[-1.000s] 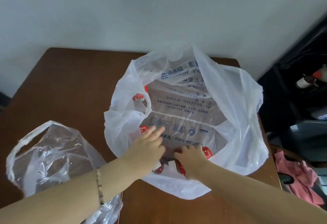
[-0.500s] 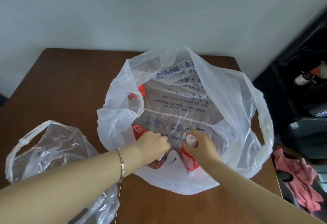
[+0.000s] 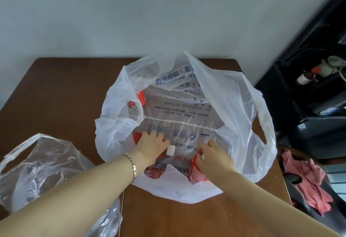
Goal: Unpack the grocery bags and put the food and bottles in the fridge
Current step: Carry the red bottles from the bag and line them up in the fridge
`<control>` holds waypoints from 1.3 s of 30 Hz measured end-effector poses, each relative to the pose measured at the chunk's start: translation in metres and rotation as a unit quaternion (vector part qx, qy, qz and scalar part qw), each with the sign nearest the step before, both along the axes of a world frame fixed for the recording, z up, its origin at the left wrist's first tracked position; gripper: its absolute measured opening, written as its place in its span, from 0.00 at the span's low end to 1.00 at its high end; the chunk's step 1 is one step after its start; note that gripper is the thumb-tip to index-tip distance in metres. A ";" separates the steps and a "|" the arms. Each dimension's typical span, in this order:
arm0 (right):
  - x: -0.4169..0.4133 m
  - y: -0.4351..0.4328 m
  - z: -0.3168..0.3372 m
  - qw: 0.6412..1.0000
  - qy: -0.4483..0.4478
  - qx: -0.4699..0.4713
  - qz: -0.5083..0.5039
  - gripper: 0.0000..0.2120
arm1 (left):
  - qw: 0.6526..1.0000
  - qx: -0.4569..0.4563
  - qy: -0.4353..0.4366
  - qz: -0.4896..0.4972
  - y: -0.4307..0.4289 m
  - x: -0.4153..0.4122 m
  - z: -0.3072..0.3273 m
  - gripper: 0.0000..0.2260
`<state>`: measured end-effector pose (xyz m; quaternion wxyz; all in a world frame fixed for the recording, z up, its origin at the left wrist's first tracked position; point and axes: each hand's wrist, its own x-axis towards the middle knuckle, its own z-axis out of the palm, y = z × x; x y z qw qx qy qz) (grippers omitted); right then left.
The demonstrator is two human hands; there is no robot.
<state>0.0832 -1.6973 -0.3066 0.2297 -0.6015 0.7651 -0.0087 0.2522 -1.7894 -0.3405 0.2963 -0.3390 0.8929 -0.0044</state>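
Both hands are down inside the open mouth of the white grocery bag (image 3: 234, 105), which sits spread wide on the brown table (image 3: 61, 91). The left hand (image 3: 152, 146) is curled around a white-capped bottle (image 3: 171, 150) with a red label; the cap pokes out past the thumb side and the fingers wrap over the red body lying low in the bag. The right hand (image 3: 215, 159) closes its fingers round the top of a second bottle (image 3: 196, 173), also red-labelled, which stands tilted against the bag's near wall; its cap is hidden by the hand. A red pack (image 3: 137, 99) lies apart from both, at the bag's far left side. A clear plastic bag (image 3: 43, 171) lies crumpled beside the left forearm, and a pink cloth (image 3: 307, 180) lies off the table's right edge.
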 end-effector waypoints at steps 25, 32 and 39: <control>0.034 -0.039 -0.010 0.971 0.057 -0.009 0.232 0.21 | 0.948 0.196 0.196 0.155 -0.007 -0.001 0.027 0.35; 0.021 -0.062 0.008 0.992 -0.016 0.045 0.120 0.13 | 0.982 -0.131 0.017 0.138 -0.088 0.027 0.047 0.26; 0.018 -0.082 0.000 0.988 0.040 0.028 0.144 0.12 | 0.955 -0.145 0.082 0.247 -0.137 0.019 0.052 0.36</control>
